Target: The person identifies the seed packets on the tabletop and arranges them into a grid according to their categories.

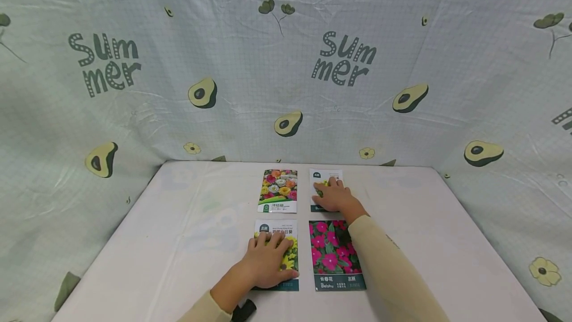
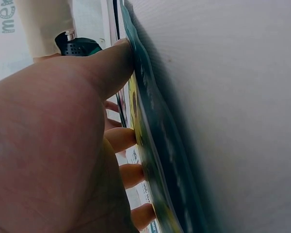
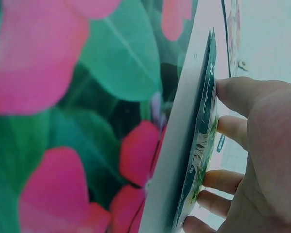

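Four flat seed packets would be several; they lie in two rows on the table. My left hand (image 1: 267, 261) rests with spread fingers on the front left packet, a yellow sunflower seed packet (image 1: 289, 248). In the left wrist view its thumb and fingertips touch the face of that sunflower packet (image 2: 157, 141). My right hand (image 1: 333, 197) lies spread over the back right packet, a white seed packet with yellow flowers (image 1: 316, 186). The right wrist view shows the fingertips on this white packet's face (image 3: 200, 150). Part of each packet is hidden under the hand.
A seed packet with multicoloured blooms (image 1: 278, 190) lies at the back left. The packet with pink flowers (image 1: 332, 252) is at the front right, partly under the right sleeve (image 1: 393, 267). Behind the pale table (image 1: 201, 242) hangs a printed cloth (image 1: 241, 53).
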{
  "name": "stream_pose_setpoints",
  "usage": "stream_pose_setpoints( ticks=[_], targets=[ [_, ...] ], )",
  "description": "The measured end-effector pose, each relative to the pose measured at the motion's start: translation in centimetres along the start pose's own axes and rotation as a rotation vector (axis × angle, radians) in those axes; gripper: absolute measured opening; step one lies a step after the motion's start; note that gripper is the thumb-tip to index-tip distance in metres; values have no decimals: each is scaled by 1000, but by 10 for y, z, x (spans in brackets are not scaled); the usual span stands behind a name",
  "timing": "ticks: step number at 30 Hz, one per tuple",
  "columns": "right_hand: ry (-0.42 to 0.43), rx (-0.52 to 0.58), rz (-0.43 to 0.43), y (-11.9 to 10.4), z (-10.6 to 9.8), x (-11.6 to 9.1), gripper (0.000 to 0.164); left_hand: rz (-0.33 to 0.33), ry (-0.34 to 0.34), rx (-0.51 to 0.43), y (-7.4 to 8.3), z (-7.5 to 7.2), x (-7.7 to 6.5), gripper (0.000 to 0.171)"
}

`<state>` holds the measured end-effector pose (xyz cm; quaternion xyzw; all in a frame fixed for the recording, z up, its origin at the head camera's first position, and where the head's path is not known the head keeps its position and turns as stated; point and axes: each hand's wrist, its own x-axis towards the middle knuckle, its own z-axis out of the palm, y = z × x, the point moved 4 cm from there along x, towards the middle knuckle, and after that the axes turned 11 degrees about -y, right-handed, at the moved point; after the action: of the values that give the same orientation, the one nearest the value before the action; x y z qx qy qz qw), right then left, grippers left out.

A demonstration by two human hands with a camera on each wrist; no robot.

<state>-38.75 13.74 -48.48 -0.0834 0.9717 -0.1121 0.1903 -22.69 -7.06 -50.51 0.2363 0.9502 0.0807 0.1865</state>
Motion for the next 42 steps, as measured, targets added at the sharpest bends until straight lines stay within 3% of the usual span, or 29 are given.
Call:
stream_pose_setpoints(
  ticks=[15, 26, 35, 42],
  targets=[
    [2, -43, -29, 0, 0, 0, 61, 12, -17, -9, 4, -4, -5, 75],
    [7, -38, -45, -2, 1, -1, 58, 5, 13, -13, 0, 3, 1, 74],
    [-1, -47, -43, -3, -1, -4, 60, 10, -5, -13, 5, -5, -6, 76],
    [-8, -41, -39, -4, 1, -4, 62, 16, 10, -5, 3, -3, -5, 75]
  ],
)
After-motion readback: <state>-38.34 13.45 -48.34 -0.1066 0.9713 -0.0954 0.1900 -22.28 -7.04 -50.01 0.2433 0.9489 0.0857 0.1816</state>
